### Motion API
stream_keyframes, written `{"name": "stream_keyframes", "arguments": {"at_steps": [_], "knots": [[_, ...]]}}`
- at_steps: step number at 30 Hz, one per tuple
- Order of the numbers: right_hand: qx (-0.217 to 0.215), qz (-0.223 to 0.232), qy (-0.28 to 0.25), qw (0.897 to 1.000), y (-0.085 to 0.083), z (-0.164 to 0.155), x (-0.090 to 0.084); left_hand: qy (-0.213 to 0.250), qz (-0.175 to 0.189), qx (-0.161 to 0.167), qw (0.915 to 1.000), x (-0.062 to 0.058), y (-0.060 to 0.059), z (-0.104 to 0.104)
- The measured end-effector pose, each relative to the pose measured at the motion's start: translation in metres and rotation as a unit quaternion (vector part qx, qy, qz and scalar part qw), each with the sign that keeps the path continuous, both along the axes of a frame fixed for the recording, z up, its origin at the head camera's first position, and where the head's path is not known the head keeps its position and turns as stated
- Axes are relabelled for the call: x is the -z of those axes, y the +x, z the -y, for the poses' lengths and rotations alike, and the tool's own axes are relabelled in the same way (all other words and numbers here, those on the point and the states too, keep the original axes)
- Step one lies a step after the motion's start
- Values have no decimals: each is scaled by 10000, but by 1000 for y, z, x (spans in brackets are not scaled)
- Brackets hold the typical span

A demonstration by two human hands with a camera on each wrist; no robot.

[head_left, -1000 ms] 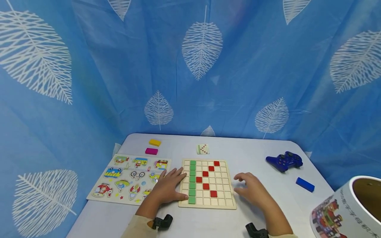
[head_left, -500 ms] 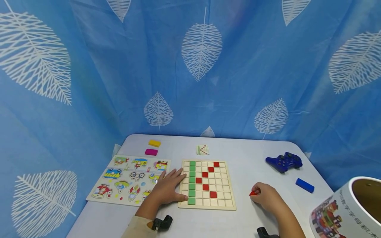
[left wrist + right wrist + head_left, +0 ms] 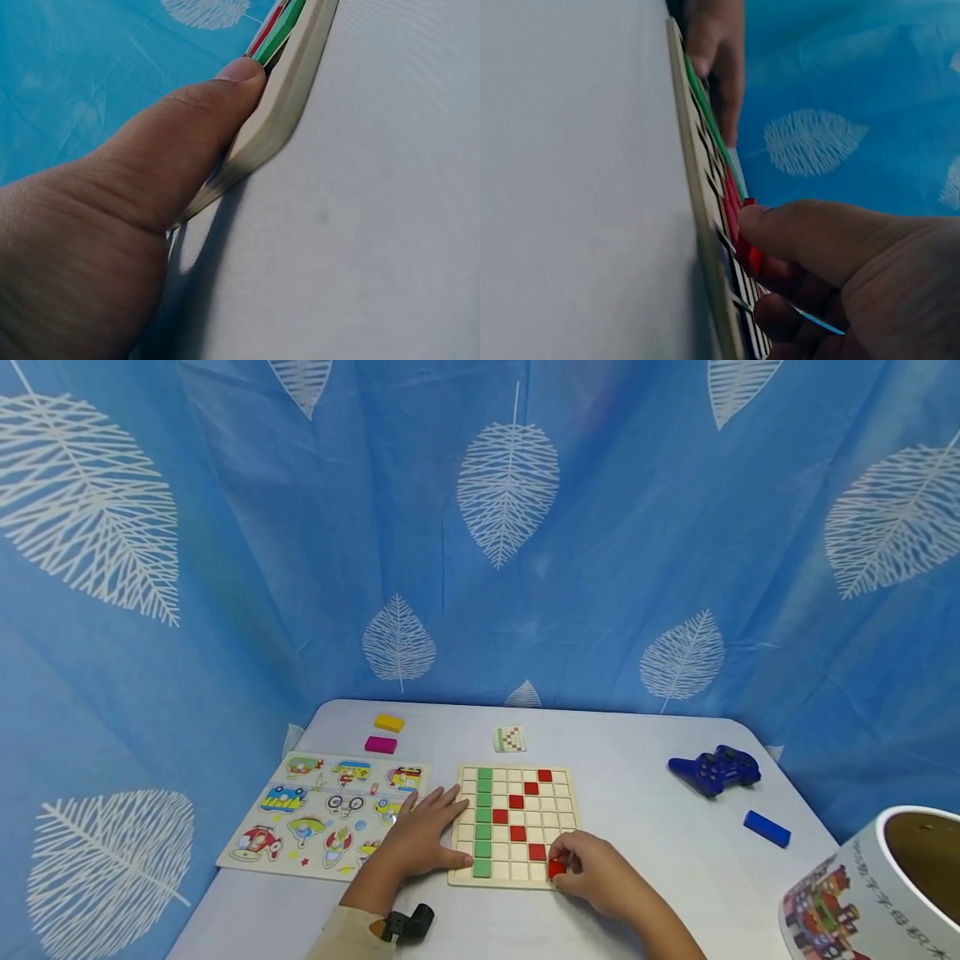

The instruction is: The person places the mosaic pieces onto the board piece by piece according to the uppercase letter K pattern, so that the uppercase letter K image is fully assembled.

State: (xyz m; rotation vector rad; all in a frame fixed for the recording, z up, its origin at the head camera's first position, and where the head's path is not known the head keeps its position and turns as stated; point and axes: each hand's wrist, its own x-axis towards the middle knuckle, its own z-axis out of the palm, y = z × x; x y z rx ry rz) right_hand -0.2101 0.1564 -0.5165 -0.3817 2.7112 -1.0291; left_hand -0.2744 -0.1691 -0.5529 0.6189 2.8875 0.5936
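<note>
A wooden grid board (image 3: 522, 870) lies on the table with a column of green tiles (image 3: 483, 802) and several red tiles (image 3: 517, 833) in its squares. My left hand (image 3: 426, 835) rests along the board's left edge, fingers spread, its thumb on the lower left corner; the left wrist view shows that thumb (image 3: 187, 127) against the rim. Between thumb and fingers my right hand (image 3: 596, 870) pinches a red tile (image 3: 556, 868) at the board's lower right, just below the lowest red tile. In the right wrist view the pinched tile stands tilted over the grid.
Left of the board lies a picture puzzle board (image 3: 306, 827). Behind are a yellow block (image 3: 389, 723), a magenta block (image 3: 381, 745) and a small pattern card (image 3: 510, 739). To the right are a blue game controller (image 3: 715, 771), a blue block (image 3: 767, 829) and a white bucket (image 3: 832, 893).
My right hand moved right off the board's side, picked up a red tile from the table, then brought it left over the board's lower right. The left hand stayed in place.
</note>
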Motion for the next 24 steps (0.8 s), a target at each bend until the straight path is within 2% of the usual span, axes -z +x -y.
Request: {"name": "stream_keyframes", "arguments": {"at_steps": [3, 9, 24], "knots": [[-254, -178, 161, 9994, 2, 7, 2, 2, -18, 0, 10000, -1, 0, -1], [-126, -372, 333, 9987, 3, 5, 5, 22, -13, -53, 10000, -3, 2, -1], [-35, -177, 448, 9988, 5, -4, 4, 47, 23, -27, 10000, -4, 3, -5]]}}
